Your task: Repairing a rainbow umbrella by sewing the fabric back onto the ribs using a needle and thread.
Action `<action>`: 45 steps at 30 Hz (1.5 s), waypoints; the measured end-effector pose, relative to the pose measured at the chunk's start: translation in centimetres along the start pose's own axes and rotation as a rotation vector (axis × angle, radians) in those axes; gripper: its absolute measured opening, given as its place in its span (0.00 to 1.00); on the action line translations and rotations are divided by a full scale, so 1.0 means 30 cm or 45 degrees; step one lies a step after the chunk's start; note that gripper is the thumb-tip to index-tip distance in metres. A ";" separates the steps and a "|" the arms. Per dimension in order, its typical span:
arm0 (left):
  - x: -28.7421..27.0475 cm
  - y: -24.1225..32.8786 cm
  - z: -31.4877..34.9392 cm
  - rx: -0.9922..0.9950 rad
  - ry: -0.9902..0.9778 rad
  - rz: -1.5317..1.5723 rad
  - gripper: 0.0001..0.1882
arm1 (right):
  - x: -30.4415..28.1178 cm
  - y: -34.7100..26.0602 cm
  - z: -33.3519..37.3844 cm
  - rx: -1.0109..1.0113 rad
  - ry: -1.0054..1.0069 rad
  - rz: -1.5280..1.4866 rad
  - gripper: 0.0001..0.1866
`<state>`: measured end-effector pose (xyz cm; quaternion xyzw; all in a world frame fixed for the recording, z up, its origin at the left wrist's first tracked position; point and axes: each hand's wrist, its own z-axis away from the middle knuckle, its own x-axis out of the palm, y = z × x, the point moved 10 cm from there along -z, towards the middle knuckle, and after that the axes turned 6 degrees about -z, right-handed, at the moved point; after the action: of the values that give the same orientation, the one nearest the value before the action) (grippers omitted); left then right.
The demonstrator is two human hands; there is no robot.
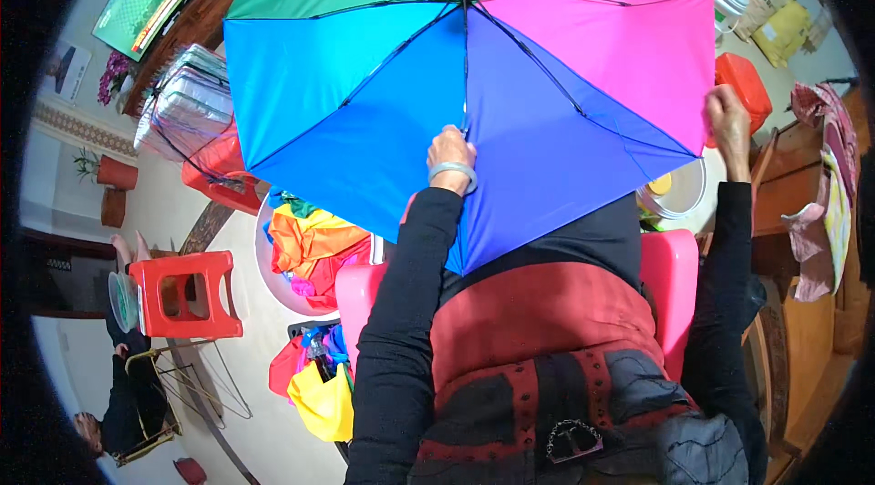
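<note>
An open rainbow umbrella [547,93] fills the upper middle, its inner side with black ribs facing me. Closed around a rib where the blue and purple panels meet is my left hand [451,157], with a pale bangle on the wrist. My right hand [728,125] is held up just beyond the pink panel's right edge, fingers closed in a pinch. Whatever it holds is too small to make out. A thin dark thread [624,140] loops over the purple panel near the lower right rib.
To the left, a pink basin [269,271] holds bright folded fabric, with more colourful fabric [324,394] below it. A red stool [187,295] and a seated person [128,394] are farther left. Behind my right hand are a red container [745,88] and a white bucket [688,189].
</note>
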<state>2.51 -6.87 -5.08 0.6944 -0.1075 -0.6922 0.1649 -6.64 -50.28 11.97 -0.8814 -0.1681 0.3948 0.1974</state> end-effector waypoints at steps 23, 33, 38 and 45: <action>0.140 -0.140 0.011 -0.440 -0.208 1.070 0.10 | 0.974 -0.633 0.186 -0.103 -0.641 -0.219 0.06; 0.139 -0.086 0.008 -0.383 -0.219 1.090 0.10 | 1.023 -0.614 0.298 -0.239 -0.751 -0.135 0.05; 0.120 -0.153 0.027 -0.475 -0.164 1.212 0.09 | 0.906 -0.639 0.105 -0.333 -0.722 -0.372 0.05; 0.122 -0.116 0.017 -0.412 -0.226 1.084 0.08 | 0.018 -0.529 -0.494 0.263 -0.347 -1.176 0.07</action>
<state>1.79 -5.08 -9.80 0.4918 -0.2873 -0.6276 0.5307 2.77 -39.49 28.32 -0.6309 -0.5258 0.3923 0.4143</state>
